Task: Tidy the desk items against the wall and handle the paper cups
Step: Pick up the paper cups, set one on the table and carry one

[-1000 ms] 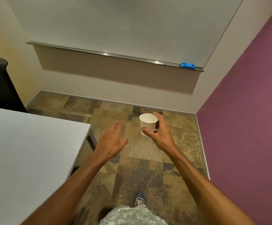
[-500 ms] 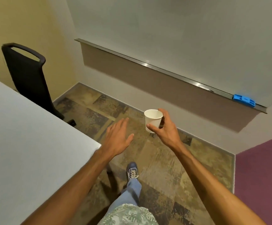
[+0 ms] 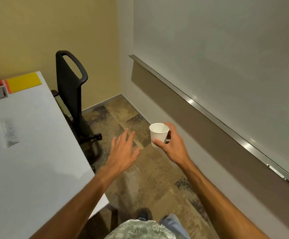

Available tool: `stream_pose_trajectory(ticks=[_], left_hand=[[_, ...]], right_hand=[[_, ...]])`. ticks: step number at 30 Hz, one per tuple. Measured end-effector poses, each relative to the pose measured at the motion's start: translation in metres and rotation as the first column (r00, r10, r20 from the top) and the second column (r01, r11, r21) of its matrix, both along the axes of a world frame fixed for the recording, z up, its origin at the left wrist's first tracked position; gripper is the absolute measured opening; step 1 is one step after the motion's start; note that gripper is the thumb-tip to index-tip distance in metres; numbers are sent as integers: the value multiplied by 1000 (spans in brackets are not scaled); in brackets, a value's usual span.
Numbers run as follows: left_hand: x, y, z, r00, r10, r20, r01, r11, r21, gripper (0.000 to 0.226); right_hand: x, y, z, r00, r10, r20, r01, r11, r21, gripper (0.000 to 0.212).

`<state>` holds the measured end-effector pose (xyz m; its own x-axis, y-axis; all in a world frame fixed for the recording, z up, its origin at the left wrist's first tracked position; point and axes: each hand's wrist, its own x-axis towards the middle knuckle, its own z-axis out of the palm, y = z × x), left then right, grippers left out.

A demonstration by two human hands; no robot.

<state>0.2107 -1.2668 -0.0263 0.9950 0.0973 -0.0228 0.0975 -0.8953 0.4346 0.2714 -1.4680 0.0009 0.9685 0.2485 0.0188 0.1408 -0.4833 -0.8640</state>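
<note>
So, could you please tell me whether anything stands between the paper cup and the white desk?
Only the open left hand hovers between the paper cup, held in the right hand, and the white desk; otherwise nothing visible.

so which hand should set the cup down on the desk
Probably the right hand: it already grips the paper cup upright. The left hand is open, empty and nearer the white desk, but using it would mean a handover first.
</note>
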Motion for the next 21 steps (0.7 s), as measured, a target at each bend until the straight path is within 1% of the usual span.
stream_pose_trajectory(ticks=[3, 5, 7, 10, 12, 16, 19, 21], left_hand=[[23, 21, -1, 990, 138, 7, -138, 990, -8, 69], [37, 37, -3, 969, 248, -9, -248, 969, 8, 68], [49, 52, -5, 936, 352, -26, -352, 936, 20, 68], [64, 73, -7, 872, 488, -44, -489, 872, -8, 67], [74, 88, -6, 811, 582, -58, -584, 811, -25, 69], [94, 106, 3, 659, 746, -95, -751, 659, -32, 73], [103, 118, 10, 539, 837, -97, -842, 538, -40, 73], [104, 125, 8, 457, 885, -92, -890, 455, -42, 73]], right_hand=[[47, 32, -6, 992, 124, -12, -124, 992, -26, 71], [76, 57, -9, 976, 219, -13, -219, 974, -50, 74], [104, 83, -14, 949, 315, -12, -315, 947, -54, 76], [144, 124, -24, 887, 461, -12, -461, 887, -38, 77], [168, 154, -30, 830, 558, -10, -558, 828, -48, 79], [212, 209, -38, 693, 721, -14, -720, 691, -63, 85], [233, 249, -37, 595, 803, -38, -804, 594, -36, 96], [240, 273, -38, 532, 846, -28, -847, 532, -22, 98]])
